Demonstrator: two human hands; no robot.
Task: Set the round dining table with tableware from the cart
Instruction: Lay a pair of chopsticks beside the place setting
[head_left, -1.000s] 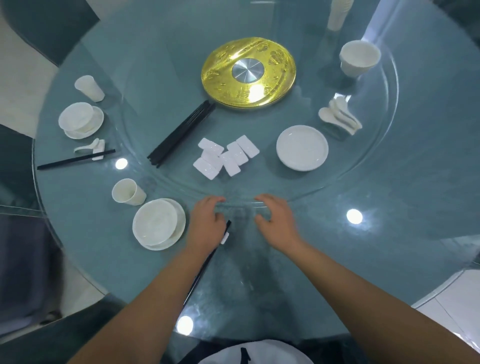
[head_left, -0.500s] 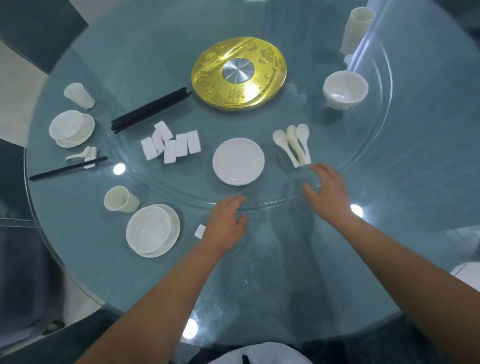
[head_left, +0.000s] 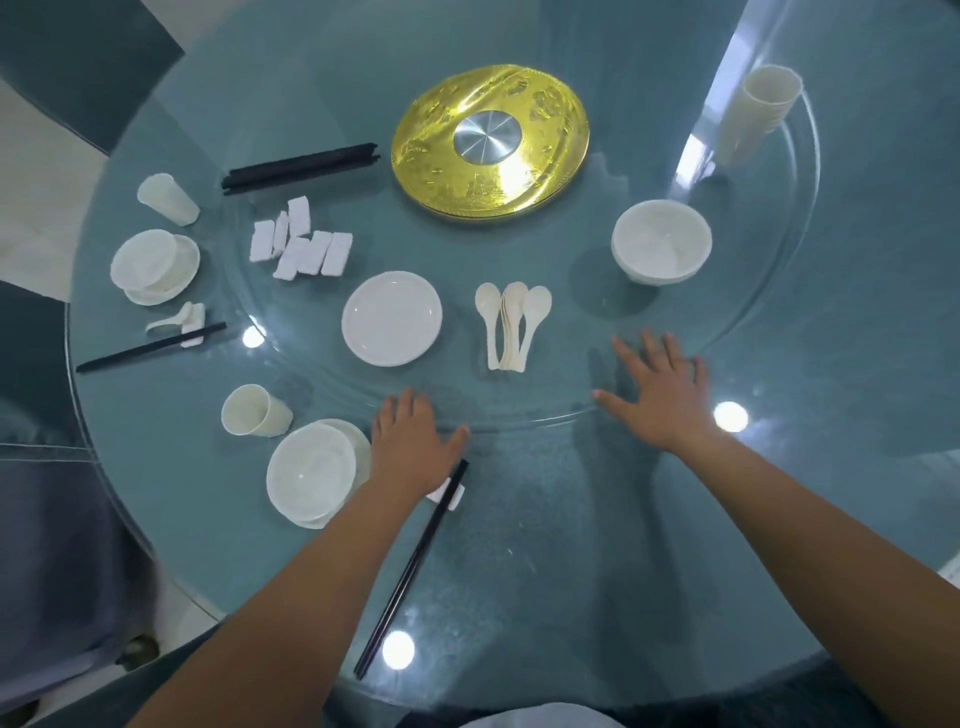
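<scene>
My left hand (head_left: 413, 447) and my right hand (head_left: 660, 395) lie flat with spread fingers on the near rim of the glass turntable (head_left: 769, 322). On the turntable sit a white plate (head_left: 392, 318), a bunch of white spoons (head_left: 511, 322), stacked bowls (head_left: 661, 241), white chopstick rests (head_left: 301, 244), a bundle of black chopsticks (head_left: 300, 167) and a stack of cups (head_left: 761, 114). In front of me a place setting holds a bowl on a plate (head_left: 311, 470), a cup (head_left: 254, 410), and chopsticks (head_left: 410, 566) on a rest (head_left: 448, 496).
A gold disc (head_left: 491, 137) with a steel hub marks the centre of the round glass table (head_left: 571, 597). A second place setting lies at the left: cup (head_left: 167, 198), bowl on plate (head_left: 153, 266), spoon (head_left: 171, 322), chopsticks (head_left: 150, 347). Dark chairs stand at the left.
The turntable has turned clockwise: plate, spoons and bowls swung toward me and to the left. My right hand slid right along the rim, then both hands settled flat.
</scene>
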